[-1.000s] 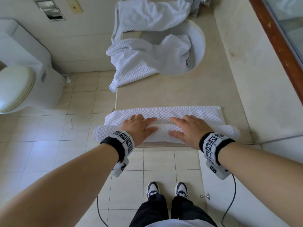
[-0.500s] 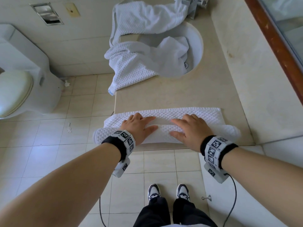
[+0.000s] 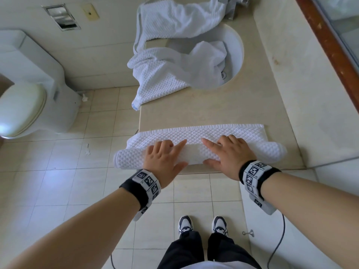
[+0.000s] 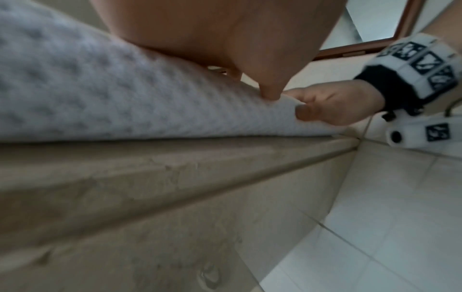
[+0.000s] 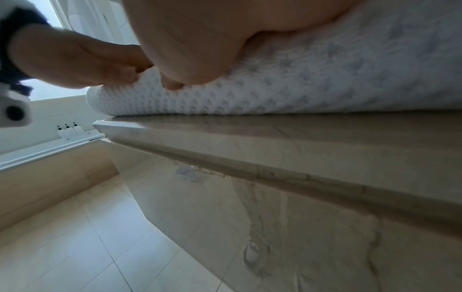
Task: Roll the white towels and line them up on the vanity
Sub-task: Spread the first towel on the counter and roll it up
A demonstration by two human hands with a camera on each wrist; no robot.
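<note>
A white waffle towel [image 3: 194, 158] lies across the near end of the beige vanity [image 3: 204, 109], its near part rolled and a flat strip [image 3: 204, 131] beyond. My left hand [image 3: 174, 152] and right hand [image 3: 213, 152] sit side by side on the roll's middle. On each, the index finger points inward, the other fingers bend over the top and the thumb is on the near side. The left wrist view shows the roll [image 4: 100, 98] at the counter edge, with my thumb on it. The right wrist view shows the roll [image 5: 325, 83] the same way.
Two more loose white towels lie further back: one crumpled [image 3: 161, 82] over the sink [image 3: 237, 55] and the vanity's left edge, one [image 3: 174, 18] by the faucet. A toilet [image 3: 25, 105] stands at the left. A wood-framed mirror [image 3: 330, 45] runs along the right wall.
Both hands have pushed the roll a little further from me. The roll is thicker and the flat strip narrower. The outer fingers went from flat to bent over the roll.
</note>
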